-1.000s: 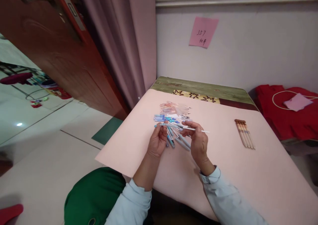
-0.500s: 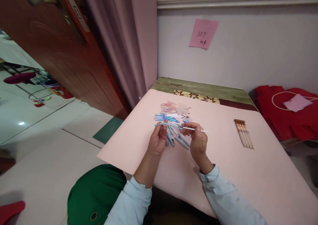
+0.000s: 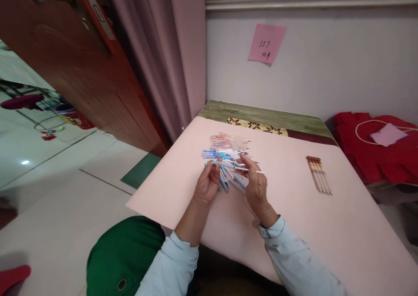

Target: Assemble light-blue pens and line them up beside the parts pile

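Observation:
My left hand (image 3: 208, 185) is closed in a pinch round a light blue pen barrel (image 3: 225, 163), held level above the table. A thin white pen refill (image 3: 261, 172) runs out of the barrel's right end. My right hand (image 3: 257, 187) is closed about this refill, its index finger raised toward the barrel. Beneath both hands lies a loose pile of blue and white pen parts (image 3: 224, 180), partly hidden by the fingers. Blue pens (image 3: 209, 153) and pink clear pen parts (image 3: 220, 140) lie just behind.
Several beige pens with brown tops (image 3: 319, 176) lie side by side at the right of the pink-covered table (image 3: 294, 230). A wall stands behind, bearing a pink note (image 3: 267, 43). Left are a curtain and an open door (image 3: 107, 95). A green stool (image 3: 127, 252) is near my left arm.
My right hand has shifted left toward the barrel, and less of the white refill sticks out at the right. My left hand keeps its hold on the barrel. The view has moved slightly.

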`<action>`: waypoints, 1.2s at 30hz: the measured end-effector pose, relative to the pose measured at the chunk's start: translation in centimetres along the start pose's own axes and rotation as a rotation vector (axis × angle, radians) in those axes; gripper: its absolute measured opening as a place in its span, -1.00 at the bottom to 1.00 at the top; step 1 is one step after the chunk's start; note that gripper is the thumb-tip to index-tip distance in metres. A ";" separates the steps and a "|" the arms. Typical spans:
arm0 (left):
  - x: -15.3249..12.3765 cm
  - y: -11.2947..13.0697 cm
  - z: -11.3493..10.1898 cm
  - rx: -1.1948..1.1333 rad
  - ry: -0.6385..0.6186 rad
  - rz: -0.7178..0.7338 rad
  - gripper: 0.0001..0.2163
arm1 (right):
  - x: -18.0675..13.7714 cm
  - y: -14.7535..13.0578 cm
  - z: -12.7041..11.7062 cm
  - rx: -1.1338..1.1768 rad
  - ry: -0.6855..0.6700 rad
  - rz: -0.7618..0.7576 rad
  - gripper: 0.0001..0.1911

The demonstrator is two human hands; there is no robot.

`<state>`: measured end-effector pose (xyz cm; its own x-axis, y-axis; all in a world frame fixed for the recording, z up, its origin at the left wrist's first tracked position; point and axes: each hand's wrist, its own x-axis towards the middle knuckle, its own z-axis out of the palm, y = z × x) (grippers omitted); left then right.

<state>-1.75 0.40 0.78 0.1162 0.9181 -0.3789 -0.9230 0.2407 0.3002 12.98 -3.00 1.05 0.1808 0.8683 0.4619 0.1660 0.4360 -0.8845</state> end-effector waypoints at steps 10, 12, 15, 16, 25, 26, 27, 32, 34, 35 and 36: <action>-0.3 -0.1 0.1 0.033 -0.025 -0.053 -0.75 | 0.6 0.1 0.1 -0.302 -0.167 -0.197 -0.46; -0.3 0.0 0.1 0.034 -0.032 -0.062 -0.74 | 0.6 0.1 0.2 -0.310 -0.195 -0.192 -0.43; -0.3 0.0 0.0 0.030 -0.034 -0.086 -0.74 | 0.6 0.2 0.2 -0.270 -0.209 -0.175 -0.53; -0.3 0.0 -0.1 0.029 -0.036 -0.093 -0.74 | 0.7 0.2 0.2 -0.244 -0.202 -0.171 -0.56; -0.3 -0.2 -0.4 0.059 -0.051 -0.120 -0.82 | 1.1 0.0 0.2 -0.119 -0.178 -0.192 -0.78; -0.4 -0.3 -0.4 0.065 -0.047 -0.117 -0.83 | 1.1 0.0 0.3 -0.117 -0.188 -0.196 -0.78; -0.4 -0.3 -0.4 0.074 -0.045 -0.114 -0.83 | 1.1 -0.1 0.3 -0.117 -0.191 -0.202 -0.79; -0.4 -0.5 -0.4 0.160 -0.104 -0.086 -0.88 | 0.9 -0.7 0.1 -0.119 -0.023 -0.198 -0.83; -0.3 -0.4 -0.6 0.204 -0.139 -0.052 -0.89 | 0.7 -0.9 -0.1 -0.077 0.059 -0.121 -0.80; -0.3 -0.4 -0.8 0.226 -0.145 -0.032 -0.91 | 0.7 -0.9 -0.2 -0.053 0.079 -0.073 -0.79; -0.2 -0.4 -0.9 0.245 -0.143 -0.011 -0.92 | 0.7 -0.8 -0.4 -0.041 0.082 -0.031 -0.80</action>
<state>-1.73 -0.14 -0.05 0.1924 0.9458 -0.2615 -0.8074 0.3040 0.5056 13.32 -2.86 2.12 0.2536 0.8313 0.4946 0.2120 0.4512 -0.8669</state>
